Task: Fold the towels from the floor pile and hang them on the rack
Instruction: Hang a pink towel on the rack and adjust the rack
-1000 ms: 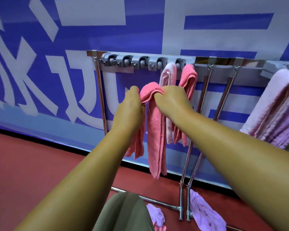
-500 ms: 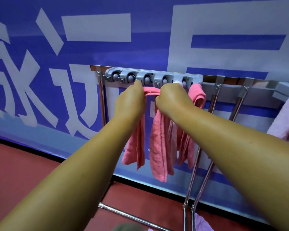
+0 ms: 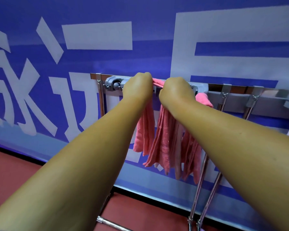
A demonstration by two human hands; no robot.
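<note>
Left hand (image 3: 137, 88) and right hand (image 3: 175, 90) grip pink towel (image 3: 162, 140); wall characters (image 3: 97, 35) cropped.

Blue wall banner (image 3: 157, 60) filling the upper frame, large white characters (image 3: 98, 35) across it from far left to upper right, paler blue band (image 3: 45, 147) along its lower edge, black strip (image 3: 17, 154) beneath that, dark red floor (image 3: 10, 172) at lower left and bottom centre
</note>
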